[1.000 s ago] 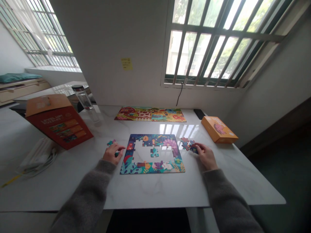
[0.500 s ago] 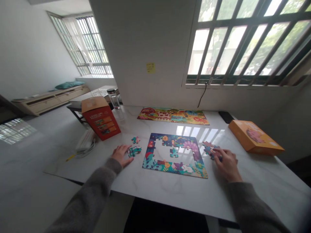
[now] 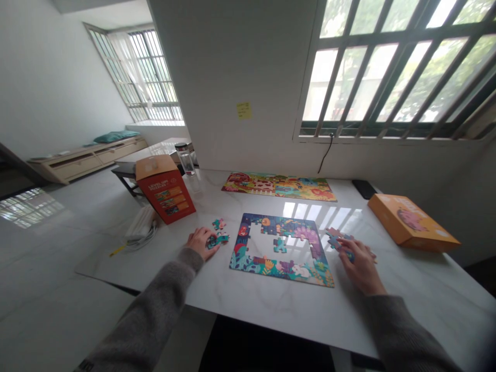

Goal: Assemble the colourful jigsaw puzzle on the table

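Note:
A partly assembled jigsaw puzzle [image 3: 242,247] lies on the table, its colourful border joined around an open middle. One loose teal piece [image 3: 279,245] sits inside that gap. Left of the puzzle, my left hand [image 3: 200,243] has its fingers curled around a teal puzzle piece [image 3: 211,242], beside other loose pieces [image 3: 219,224]. On the other side, my right hand [image 3: 361,263] is over a pile of bluish and reddish pieces [image 3: 336,236]. Its thumb and fingers close about a blue puzzle piece [image 3: 350,255], partly hidden by the fingers.
A finished animal puzzle [image 3: 279,187] lies along the wall. A red-orange box [image 3: 166,194] and a glass bottle [image 3: 186,161] stand at the left, near a white power strip with cable [image 3: 141,230]. On the right are an orange box [image 3: 414,222] and a black phone [image 3: 363,189].
My left hand has moved slightly right and its fingers have closed in on the teal pieces. My right hand has shifted a little over its pile. The view has tilted slightly.

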Demonstrator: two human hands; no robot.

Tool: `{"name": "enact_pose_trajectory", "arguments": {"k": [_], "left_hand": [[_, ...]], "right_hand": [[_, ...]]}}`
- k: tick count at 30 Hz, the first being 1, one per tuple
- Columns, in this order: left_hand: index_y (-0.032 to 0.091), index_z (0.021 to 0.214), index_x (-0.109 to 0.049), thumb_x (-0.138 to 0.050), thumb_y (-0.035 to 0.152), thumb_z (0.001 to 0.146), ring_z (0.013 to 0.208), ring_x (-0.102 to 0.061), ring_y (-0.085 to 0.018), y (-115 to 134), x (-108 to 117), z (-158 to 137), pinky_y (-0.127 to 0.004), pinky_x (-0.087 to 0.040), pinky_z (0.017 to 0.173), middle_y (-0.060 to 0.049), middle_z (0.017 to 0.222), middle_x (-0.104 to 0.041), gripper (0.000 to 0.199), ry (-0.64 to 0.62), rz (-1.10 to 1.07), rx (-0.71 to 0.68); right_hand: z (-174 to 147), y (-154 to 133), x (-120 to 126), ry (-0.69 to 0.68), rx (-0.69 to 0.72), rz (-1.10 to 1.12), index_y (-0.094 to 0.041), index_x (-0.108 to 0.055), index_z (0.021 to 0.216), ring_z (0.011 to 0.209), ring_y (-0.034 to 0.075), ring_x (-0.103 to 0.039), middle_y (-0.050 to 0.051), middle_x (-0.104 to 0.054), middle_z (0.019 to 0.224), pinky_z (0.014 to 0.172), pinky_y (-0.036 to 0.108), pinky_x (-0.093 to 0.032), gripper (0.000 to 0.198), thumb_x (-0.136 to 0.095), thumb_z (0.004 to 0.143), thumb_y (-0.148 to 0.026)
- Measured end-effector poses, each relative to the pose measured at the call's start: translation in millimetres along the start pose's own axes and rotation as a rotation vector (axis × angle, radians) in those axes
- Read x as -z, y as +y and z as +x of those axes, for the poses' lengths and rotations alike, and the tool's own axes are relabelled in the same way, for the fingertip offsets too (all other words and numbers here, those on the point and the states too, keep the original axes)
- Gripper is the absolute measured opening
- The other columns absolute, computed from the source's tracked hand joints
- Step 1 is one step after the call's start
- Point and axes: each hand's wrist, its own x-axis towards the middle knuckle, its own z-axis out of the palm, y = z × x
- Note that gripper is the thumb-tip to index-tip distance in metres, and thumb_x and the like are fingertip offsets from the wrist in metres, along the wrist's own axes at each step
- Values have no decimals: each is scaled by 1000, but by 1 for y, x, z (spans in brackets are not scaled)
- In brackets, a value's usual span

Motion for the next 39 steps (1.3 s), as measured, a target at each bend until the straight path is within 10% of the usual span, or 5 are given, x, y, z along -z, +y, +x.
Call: {"name": "enact_pose_trajectory", "arguments": {"k": [14, 23, 30, 39], "left_hand": [[22, 97, -57, -67, 24, 70, 102, -59, -28, 12, -3, 12, -43, -46, 95, -7, 103, -64, 30, 121, -209, -178], [21, 96, -57, -65, 10, 58, 100, -56, -28, 105, -42, 27, -43, -47, 91, -8, 103, -55, 41, 183, -356, -408], [21, 101, -54, -69, 7, 59, 99, -54, -27, 119, -43, 27, -44, -50, 90, -8, 104, -52, 47, 203, -402, -406], [21, 102, -53, -68, 5, 61, 99, -55, -27, 119, -47, 27, -43, -51, 90, -8, 104, -51, 47, 265, -535, -466]], "right_hand": [[3, -13, 1, 73, 111, 24, -22, -67, 110, 100, 29, -58, 9, -68, 101, 90, 43, -43, 26, -49, 92, -30], [24, -116, -32, -395, 345, 8, -23, -67, 116, 102, 28, -57, 10, -67, 106, 92, 42, -40, 25, -57, 94, -30], [42, -128, -50, -581, 336, -23, -20, -65, 106, 107, 31, -52, 11, -62, 110, 93, 43, -41, 32, -77, 78, -31], [66, -123, -66, -403, -6, 514, -22, -51, 86, 68, 16, -55, 0, -60, 77, 63, 28, -41, 12, -56, 86, -33]]}}
